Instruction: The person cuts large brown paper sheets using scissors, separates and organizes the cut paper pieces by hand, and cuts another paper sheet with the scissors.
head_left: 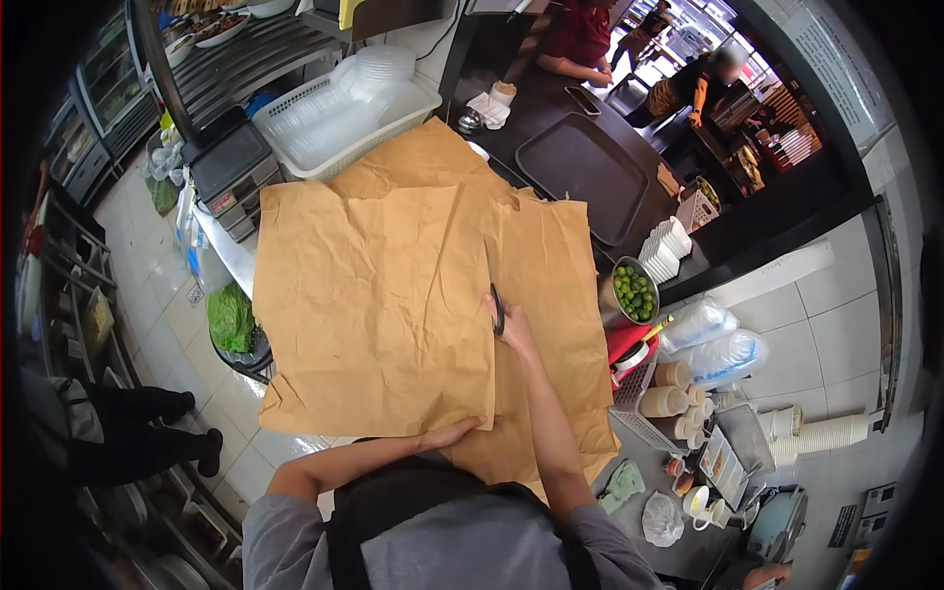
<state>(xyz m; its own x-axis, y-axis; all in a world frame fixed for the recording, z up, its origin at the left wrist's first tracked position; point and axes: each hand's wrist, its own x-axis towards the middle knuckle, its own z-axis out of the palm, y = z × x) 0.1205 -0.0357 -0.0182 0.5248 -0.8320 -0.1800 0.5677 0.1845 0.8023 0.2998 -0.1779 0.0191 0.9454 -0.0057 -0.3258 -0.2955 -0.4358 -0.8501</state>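
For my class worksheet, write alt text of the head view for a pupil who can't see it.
A right hand holds scissors at large brown paper, while the left hand touches the paper's near edge. Beyond, toward the right, are a dark tray and a bowl of green fruit.

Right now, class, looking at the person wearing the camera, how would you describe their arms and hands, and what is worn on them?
Grey short sleeves cover the upper arms, leaving both forearms bare. The left hand and right hand are ungloved, and no watch or bracelet shows on either wrist. Black straps cross the grey top.
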